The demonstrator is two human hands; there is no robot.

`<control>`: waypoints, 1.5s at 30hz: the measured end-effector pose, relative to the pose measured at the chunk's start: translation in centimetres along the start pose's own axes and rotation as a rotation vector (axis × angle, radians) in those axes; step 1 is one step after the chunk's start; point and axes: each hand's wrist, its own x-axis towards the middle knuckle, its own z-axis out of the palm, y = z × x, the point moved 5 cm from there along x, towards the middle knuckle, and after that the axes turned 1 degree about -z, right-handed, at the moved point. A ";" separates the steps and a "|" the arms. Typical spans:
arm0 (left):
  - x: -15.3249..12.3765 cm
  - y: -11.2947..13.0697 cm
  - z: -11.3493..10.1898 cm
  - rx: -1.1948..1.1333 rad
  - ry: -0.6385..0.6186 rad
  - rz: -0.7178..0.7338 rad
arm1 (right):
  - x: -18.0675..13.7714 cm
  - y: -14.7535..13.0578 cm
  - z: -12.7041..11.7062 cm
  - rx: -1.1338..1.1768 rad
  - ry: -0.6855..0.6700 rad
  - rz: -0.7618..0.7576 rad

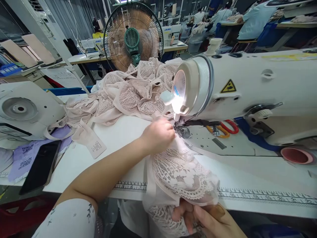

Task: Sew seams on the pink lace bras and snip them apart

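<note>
A pale pink lace garment piece (182, 175) lies from the presser foot (182, 130) of a white sewing machine (260, 89) down over the table's front edge. My left hand (158, 134) rests closed on the lace just left of the presser foot, fingers pinching the fabric. My right hand (205, 219) sits below the table edge, fingers curled around the hanging lower part of the same lace piece. The machine's lamp shines brightly above the needle.
A pile of the same pink lace garments (128, 96) lies behind my left hand. A black phone (41, 167) and purple papers sit at the left. A standing fan (133, 34) is behind. Orange and red scissors (223, 129) lie on the machine bed. Other people work at far tables.
</note>
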 end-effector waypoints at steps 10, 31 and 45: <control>-1.2 2.4 1.6 -0.269 -0.452 0.033 | 1.3 -1.4 1.7 0.179 0.141 0.044; -0.6 1.6 2.4 -0.045 -0.317 0.020 | 3.5 -2.4 2.7 0.394 0.329 0.094; -0.1 1.1 3.1 0.122 -0.242 -0.010 | 4.7 -2.3 2.6 0.493 0.398 0.108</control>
